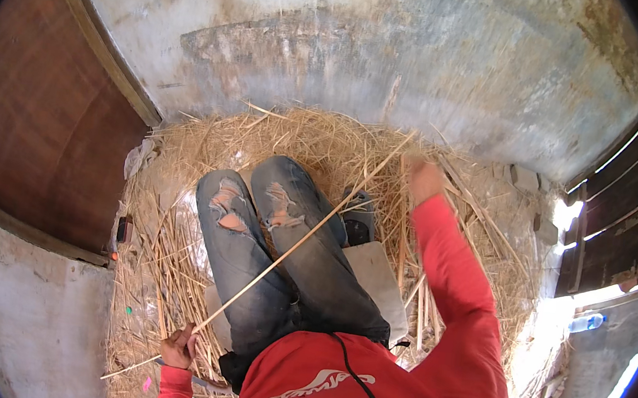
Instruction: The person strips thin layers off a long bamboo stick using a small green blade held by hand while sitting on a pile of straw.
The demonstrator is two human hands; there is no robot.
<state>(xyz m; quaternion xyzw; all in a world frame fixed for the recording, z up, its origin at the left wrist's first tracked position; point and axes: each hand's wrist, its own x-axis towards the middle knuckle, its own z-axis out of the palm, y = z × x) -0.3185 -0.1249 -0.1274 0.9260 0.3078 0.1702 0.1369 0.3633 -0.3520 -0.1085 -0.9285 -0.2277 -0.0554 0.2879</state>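
A long, thin, pale strip, cane or split bamboo by its look, slants across my lap from lower left to upper right. My left hand is closed around it near its lower end, and a short tail sticks out past the fist. Close to the strip's far end is my right hand, smeared by motion, so its fingers cannot be made out. Whether it touches the strip I cannot tell. Beside my left wrist lies a thin, curved, greyish thing, partly hidden by my clothes.
Straw and shavings cover the floor around my bent legs. Several longer strips lie at the left, others at the right. A plastic bottle lies far right. A stained wall stands ahead, a brown door panel at left.
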